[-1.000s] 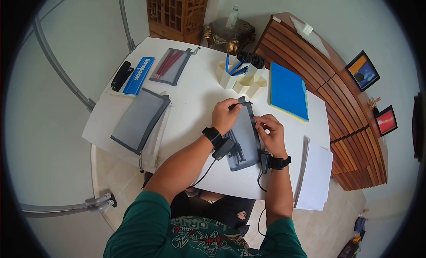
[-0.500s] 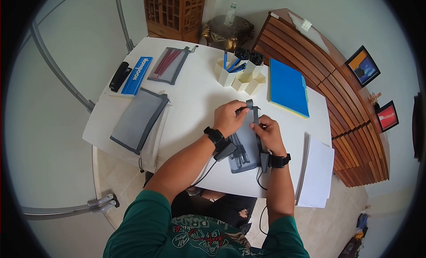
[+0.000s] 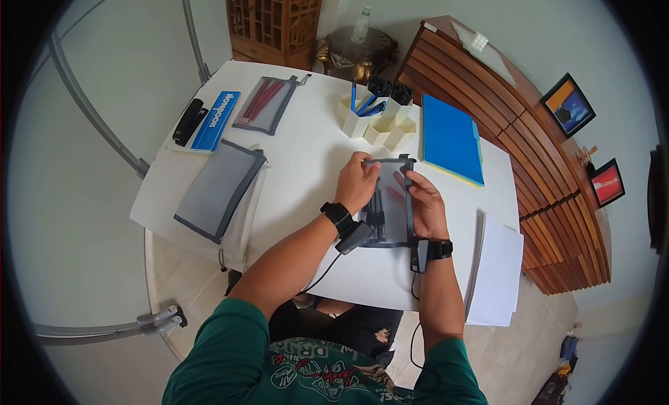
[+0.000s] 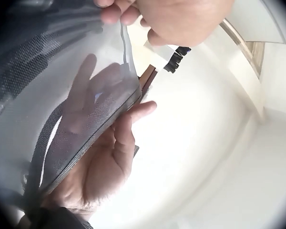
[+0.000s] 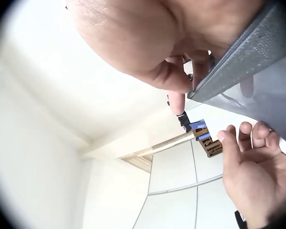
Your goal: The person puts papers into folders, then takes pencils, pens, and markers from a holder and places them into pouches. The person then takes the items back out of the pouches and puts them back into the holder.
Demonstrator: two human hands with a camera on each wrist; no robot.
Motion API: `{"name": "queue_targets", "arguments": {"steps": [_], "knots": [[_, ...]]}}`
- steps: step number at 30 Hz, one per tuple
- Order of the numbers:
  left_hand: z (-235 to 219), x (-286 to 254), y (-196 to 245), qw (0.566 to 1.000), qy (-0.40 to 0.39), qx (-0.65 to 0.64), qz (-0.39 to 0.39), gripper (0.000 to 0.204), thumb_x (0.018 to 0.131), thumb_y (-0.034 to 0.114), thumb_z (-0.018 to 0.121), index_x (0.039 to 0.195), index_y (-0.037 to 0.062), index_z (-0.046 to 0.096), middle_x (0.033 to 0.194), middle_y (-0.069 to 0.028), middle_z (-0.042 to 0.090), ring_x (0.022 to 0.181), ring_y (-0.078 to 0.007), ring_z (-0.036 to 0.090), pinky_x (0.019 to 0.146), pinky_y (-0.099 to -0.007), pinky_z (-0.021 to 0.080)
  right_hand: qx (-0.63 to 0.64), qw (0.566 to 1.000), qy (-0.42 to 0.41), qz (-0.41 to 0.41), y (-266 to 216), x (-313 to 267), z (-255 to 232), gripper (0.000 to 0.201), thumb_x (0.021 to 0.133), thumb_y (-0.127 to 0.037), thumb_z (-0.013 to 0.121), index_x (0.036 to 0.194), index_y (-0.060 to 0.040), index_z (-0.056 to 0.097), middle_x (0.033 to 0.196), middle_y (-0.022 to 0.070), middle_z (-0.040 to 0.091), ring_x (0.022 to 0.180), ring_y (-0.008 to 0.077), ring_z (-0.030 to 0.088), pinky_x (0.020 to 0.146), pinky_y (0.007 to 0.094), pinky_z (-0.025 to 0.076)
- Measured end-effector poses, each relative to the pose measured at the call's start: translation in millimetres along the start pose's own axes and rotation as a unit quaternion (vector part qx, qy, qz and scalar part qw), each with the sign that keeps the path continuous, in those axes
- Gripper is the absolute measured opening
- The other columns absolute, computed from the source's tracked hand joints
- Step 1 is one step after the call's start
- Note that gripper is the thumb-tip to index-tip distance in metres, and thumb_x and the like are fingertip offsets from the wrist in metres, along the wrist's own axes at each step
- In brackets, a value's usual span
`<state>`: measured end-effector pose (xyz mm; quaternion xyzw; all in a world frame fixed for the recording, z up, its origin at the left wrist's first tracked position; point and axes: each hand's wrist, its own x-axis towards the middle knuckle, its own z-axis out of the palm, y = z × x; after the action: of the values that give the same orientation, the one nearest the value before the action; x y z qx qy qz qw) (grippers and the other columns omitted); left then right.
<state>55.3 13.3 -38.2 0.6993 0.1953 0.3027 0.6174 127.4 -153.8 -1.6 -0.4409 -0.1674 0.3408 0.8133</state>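
Note:
Both hands hold up a grey mesh pouch (image 3: pixel 394 217) with several dark pens (image 3: pixel 376 213) showing through it. The left hand (image 3: pixel 357 184) pinches the pouch's upper left corner between thumb and fingers. At the upper right, the right hand (image 3: pixel 428 206) grips the zipper edge, its thumb in front and its fingers behind the mesh. Those fingers show through the pouch (image 4: pixel 19 119) in the left wrist view, where the right hand (image 4: pixel 102 167) is behind the zipper. In the right wrist view the left hand (image 5: pixel 257 176) holds the far edge of the pouch.
Beyond the hands stand cream hexagonal holders (image 3: pixel 380 130) with blue and black pens. A blue folder (image 3: pixel 451 140) and white paper (image 3: pixel 495 273) lie right. To the left are a grey pouch (image 3: pixel 219 189), a pouch of red pencils (image 3: pixel 268 104), a notebook (image 3: pixel 215 121) and a stapler (image 3: pixel 188 123).
The pouch has been raised and straightened towards upright. The right hand has moved from pinching along the zipper to gripping the upper right edge, with its fingers now behind the mesh.

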Motion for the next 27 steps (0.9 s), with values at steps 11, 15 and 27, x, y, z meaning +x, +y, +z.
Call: {"name": "queue_targets", "arguments": {"steps": [11, 15, 27], "knots": [[-8.0, 3.0, 1.5, 0.980, 0.011, 0.196, 0.031, 0.039, 0.092, 0.013, 0.060, 0.128, -0.0005, 0.057, 0.108, -0.0225, 0.067, 0.103, -0.0406, 0.065, 0.090, -0.0479, 0.051, -0.098, 0.993, -0.059, -0.040, 17.8, 3.6, -2.1, 0.033, 0.083, 0.019, 0.053, 0.106, -0.0004, 0.067, 0.115, 0.0081, 0.068, 0.117, 0.0217, 0.062, 0.105, 0.0358, 0.046], [-6.9, 5.8, -5.2, 0.982, 0.048, 0.174, 0.052, 0.038, 0.092, 0.014, 0.060, 0.128, 0.0005, 0.058, 0.109, -0.0216, 0.068, 0.105, -0.0407, 0.065, 0.091, -0.0480, 0.050, -0.144, 0.982, -0.082, -0.089, 8.6, -7.3, 20.1, 0.027, 0.081, 0.017, 0.063, 0.102, -0.0008, 0.065, 0.104, 0.0048, 0.068, 0.104, 0.0168, 0.064, 0.097, 0.0314, 0.047], [-5.4, -3.2, 12.5, 0.975, 0.023, 0.217, 0.046, 0.037, 0.091, 0.019, 0.064, 0.123, 0.0009, 0.059, 0.112, -0.0250, 0.068, 0.103, -0.0421, 0.066, 0.087, -0.0489, 0.052, -0.336, 0.941, 0.051, -0.007, 23.0, -0.2, 5.7, 0.040, 0.095, -0.012, 0.069, 0.131, 0.0002, 0.057, 0.123, 0.0125, 0.065, 0.107, 0.0182, 0.064, 0.086, 0.0306, 0.054]]}}
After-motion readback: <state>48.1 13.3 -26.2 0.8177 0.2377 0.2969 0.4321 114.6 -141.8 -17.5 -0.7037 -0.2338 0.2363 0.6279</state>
